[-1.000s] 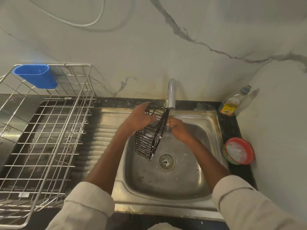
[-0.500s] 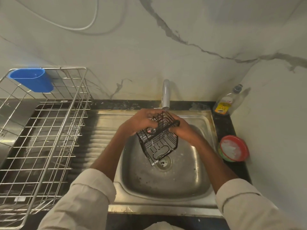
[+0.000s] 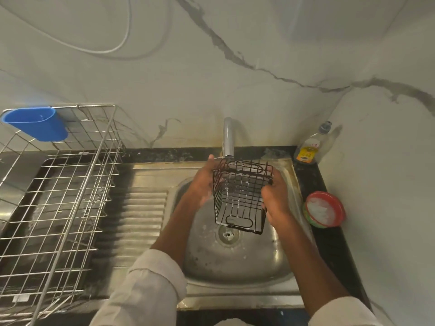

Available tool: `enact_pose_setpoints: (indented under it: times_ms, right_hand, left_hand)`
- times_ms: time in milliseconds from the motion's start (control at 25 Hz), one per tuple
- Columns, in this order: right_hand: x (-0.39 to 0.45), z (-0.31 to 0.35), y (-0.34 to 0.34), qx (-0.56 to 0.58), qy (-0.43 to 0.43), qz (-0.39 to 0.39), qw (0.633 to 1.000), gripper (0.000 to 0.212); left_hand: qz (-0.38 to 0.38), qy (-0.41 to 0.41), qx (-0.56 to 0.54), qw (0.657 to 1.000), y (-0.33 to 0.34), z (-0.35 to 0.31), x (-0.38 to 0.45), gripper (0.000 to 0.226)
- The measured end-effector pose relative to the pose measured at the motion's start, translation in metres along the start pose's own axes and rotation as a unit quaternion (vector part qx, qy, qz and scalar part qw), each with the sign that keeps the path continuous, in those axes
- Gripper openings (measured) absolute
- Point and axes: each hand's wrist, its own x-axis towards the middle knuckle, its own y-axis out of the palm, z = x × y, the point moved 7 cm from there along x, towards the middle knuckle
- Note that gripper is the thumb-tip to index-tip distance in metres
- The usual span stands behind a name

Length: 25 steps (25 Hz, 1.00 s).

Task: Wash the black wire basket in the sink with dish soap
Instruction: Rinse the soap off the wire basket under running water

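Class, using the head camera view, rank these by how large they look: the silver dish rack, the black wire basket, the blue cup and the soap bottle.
1. silver dish rack
2. black wire basket
3. blue cup
4. soap bottle

The rack sits nearer the camera, which exaggerates it.

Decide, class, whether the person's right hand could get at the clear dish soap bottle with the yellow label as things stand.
Probably yes, once freed: the right hand now grips the black wire basket, but nothing stands between it and the dish soap bottle in the counter's back corner.
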Motion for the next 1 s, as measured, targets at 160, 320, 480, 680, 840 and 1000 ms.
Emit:
enact_pose_setpoints:
  times_ms: [160,320,480,680,840,1000]
  right_hand:
    - [-0.002,-0.002,-0.019,-0.059,0.062,0.075,0.994,0.079]
    - [-0.007,0.006,-0.038,-0.140,0.026,0.015,0.990,0.103]
    - [-0.007,0.015,-0.048,-0.197,0.005,-0.031,0.980,0.108]
    - [-0.012,0.025,-0.052,-0.300,-0.015,-0.049,0.952,0.106]
    - [-0.020,0.029,-0.042,-0.338,-0.020,-0.017,0.941,0.114]
    - [-0.030,0.036,-0.033,-0.353,-0.033,-0.028,0.935,0.111]
  left_hand:
    - [-0.069,-0.045,-0.104,0.991,0.010,0.023,0.020,0.063]
    - [-0.046,-0.040,-0.117,0.991,0.034,0.015,0.039,0.076]
    - [0.004,-0.039,-0.078,0.996,0.052,0.008,0.041,0.056]
    - [0.058,-0.032,-0.078,0.995,0.046,0.033,0.035,0.062]
    - [0.033,-0.033,-0.112,0.993,0.032,0.046,0.032,0.061]
    - [0.011,-0.024,-0.126,0.992,0.026,0.035,0.030,0.062]
